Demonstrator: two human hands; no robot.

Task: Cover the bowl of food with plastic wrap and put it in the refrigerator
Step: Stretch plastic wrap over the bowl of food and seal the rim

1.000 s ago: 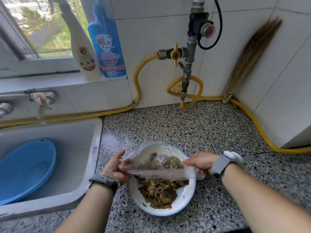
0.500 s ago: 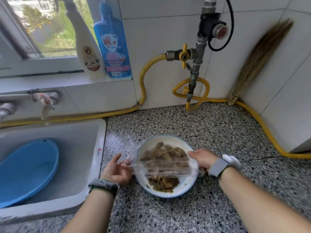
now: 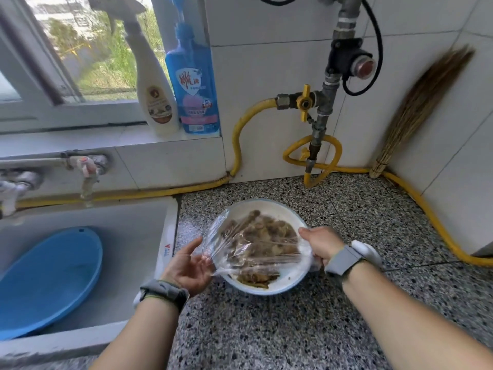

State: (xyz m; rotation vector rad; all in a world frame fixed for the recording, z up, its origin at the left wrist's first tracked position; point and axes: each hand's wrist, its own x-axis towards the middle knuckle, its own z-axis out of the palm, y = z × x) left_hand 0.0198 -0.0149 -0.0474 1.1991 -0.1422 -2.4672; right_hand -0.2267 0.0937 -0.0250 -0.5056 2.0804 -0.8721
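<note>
A white bowl (image 3: 266, 206) with a blue rim holds brown cooked food and stands on the speckled counter (image 3: 293, 329). A sheet of clear plastic wrap (image 3: 256, 252) is stretched over most of the bowl; the nearest strip of food and the far rim stay uncovered. My left hand (image 3: 189, 265) pinches the wrap's left edge beside the bowl, palm turned up. My right hand (image 3: 321, 243) grips the wrap's right edge at the bowl's right rim. The refrigerator is out of view.
A white sink (image 3: 149, 263) with a blue basin (image 3: 48, 279) lies to the left, taps above it. Two cleaner bottles (image 3: 192, 84) stand on the sill. A yellow hose (image 3: 416, 193) runs along the wall from the gas pipe. A straw broom (image 3: 418, 108) leans in the right corner.
The wrap has been drawn further over the bowl, covering more of the food. My left hand has turned palm up at the wrap's left edge. The view has shifted closer and lower.
</note>
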